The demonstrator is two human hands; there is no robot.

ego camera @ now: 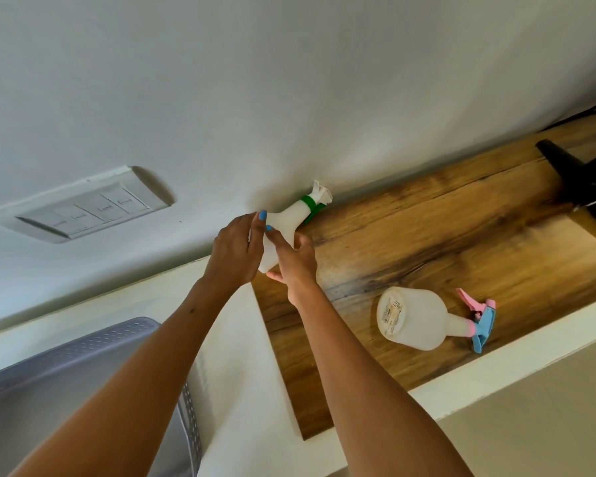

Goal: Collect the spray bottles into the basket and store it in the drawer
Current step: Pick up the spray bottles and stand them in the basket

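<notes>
Both hands close on 1 spray bottle: the left hand (233,251) wraps its white body from the wall side, blue-painted nails showing on top, and the right hand (295,261) grips the same body from the other side, fingers curled round its lower part. This green-and-white spray bottle (289,222) lies tilted at the near corner of the wooden shelf (444,235), its green collar and white nozzle pointing toward the white wall (289,80) and almost touching it. Whether its base rests on the wood cannot be told, since the hands cover it. Further along the shelf from that bottle, well apart and near the front edge, a 2nd spray bottle (417,318) lies on its side, labelled base toward the camera, pink-and-blue trigger head pointing away. Left of the shelf and below it sits the grey perforated basket (83,366), partly hidden by the left forearm. On the wall left of the shelf is a white switch plate (80,208). At the shelf's far end stands a black object (585,187), too cropped to identify.
</notes>
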